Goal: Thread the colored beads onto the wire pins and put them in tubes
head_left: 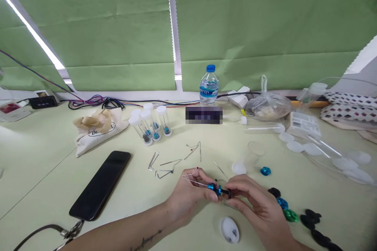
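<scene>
Near the front middle of the table, my left hand [191, 194] pinches a small blue metal part [214, 189] with a thin bent wire running from it toward the palm. My right hand [253, 202] has its thumb and fingertips closed on a black end piece [229, 193] at the other side of the same part, joined to it by a dark shaft. Just below the hands lies a white cap [229, 230] with small metal bits inside. Bent metal wires [171, 171] are spread beyond my left hand. A blue disc [265, 171] lies beyond my right hand.
Capped clear tubes [153, 125] stand behind the wires, beside a cloth pouch [98, 131]. A black phone [100, 185] lies at left. A water bottle [209, 88] stands at the back. Black, blue and green discs [291, 215] and clear tubes with white caps [312, 148] lie right.
</scene>
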`<state>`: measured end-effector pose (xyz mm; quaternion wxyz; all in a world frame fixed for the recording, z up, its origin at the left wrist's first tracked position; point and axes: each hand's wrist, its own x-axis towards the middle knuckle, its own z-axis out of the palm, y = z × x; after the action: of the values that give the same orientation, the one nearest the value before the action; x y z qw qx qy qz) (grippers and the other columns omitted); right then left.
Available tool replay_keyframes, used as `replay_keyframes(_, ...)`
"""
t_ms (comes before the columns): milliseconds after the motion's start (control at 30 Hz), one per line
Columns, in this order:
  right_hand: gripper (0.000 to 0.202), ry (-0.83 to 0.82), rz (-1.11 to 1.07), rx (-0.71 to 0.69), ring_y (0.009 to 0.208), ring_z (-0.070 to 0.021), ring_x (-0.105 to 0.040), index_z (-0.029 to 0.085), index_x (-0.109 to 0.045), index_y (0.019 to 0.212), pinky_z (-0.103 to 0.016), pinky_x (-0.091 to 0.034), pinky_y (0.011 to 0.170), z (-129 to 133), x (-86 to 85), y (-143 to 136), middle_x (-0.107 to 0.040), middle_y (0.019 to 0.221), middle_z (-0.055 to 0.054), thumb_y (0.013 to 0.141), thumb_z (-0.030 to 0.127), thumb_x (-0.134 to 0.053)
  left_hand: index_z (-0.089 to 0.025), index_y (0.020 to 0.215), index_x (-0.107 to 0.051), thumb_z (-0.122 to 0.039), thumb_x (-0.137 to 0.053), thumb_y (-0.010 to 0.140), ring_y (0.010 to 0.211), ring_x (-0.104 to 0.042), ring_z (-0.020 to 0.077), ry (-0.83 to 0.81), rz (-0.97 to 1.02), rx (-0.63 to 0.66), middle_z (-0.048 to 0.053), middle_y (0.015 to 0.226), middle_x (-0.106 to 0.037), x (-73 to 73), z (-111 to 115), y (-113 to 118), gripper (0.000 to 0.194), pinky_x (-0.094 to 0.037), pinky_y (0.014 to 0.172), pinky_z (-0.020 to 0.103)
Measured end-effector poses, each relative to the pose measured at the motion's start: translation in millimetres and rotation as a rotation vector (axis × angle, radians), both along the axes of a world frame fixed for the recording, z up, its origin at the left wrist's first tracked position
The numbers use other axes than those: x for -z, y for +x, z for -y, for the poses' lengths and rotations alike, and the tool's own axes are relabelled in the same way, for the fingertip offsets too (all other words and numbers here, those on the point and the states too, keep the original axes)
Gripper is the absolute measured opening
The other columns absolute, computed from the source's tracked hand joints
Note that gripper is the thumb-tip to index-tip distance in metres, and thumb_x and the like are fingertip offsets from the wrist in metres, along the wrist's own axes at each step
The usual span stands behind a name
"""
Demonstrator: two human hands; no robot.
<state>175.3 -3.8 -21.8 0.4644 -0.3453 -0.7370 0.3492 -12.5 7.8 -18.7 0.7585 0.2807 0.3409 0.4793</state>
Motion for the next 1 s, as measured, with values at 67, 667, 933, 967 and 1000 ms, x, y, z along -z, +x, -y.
replay_keyframes(67,0.028,-0.014,-0.014,0.0,0.08,-0.0156,-0.064,0.028,-0.064,0.102,-0.023,-0.055,0.068,-0.3,0.8,-0.2,-0.065,0.089,-0.002,0.085,0.007,-0.062,-0.012,0.064,-0.064,0.001,-0.084,0.045,0.061,-0.065,0.0167,0.0,-0.004,0.006,0.006,0.066,-0.073,0.4,0.0,0.0,0.029,-0.051,0.065,0.031)
replay_keyframes(667,0.027,-0.055,-0.024,0.016,0.081,-0.0168,-0.065,0.03,-0.061,0.107,-0.027,-0.057,0.07,-0.3,1.5,-2.2,-0.058,0.096,-0.003,0.087,0.011,-0.058,-0.012,0.065,-0.064,0.001,-0.081,0.049,0.059,-0.064,0.0143,0.019,0.026,-0.022,0.003,0.063,-0.071,0.0,0.1,-0.3,0.027,-0.048,0.064,0.027)
replay_keyframes(933,0.024,-0.04,-0.017,0.019,0.081,-0.0165,-0.064,0.028,-0.063,0.102,-0.025,-0.056,0.068,1.6,-0.7,-2.1,-0.062,0.092,-0.003,0.086,0.01,-0.06,-0.012,0.066,-0.065,0.0,-0.082,0.048,0.059,-0.064,0.0149,0.031,0.019,-0.016,0.003,0.062,-0.071,0.5,0.3,-0.2,0.028,-0.048,0.064,0.028)
replay_keyframes(967,0.023,-0.045,-0.016,0.022,0.081,-0.0163,-0.064,0.028,-0.063,0.102,-0.024,-0.056,0.068,2.1,-0.3,-1.9,-0.063,0.092,-0.002,0.086,0.011,-0.06,-0.012,0.065,-0.064,0.0,-0.082,0.048,0.058,-0.064,0.0148,0.029,0.016,-0.016,0.003,0.062,-0.071,-0.1,0.2,0.0,0.028,-0.048,0.063,0.028)
replay_keyframes(1000,0.023,-0.051,-0.017,0.026,0.081,-0.0162,-0.065,0.028,-0.063,0.101,-0.024,-0.056,0.068,2.3,0.0,-1.7,-0.063,0.092,-0.002,0.086,0.011,-0.06,-0.012,0.065,-0.064,0.0,-0.083,0.048,0.058,-0.064,0.0146,0.026,0.014,-0.018,0.003,0.062,-0.071,-0.6,0.1,0.2,0.028,-0.048,0.063,0.028)
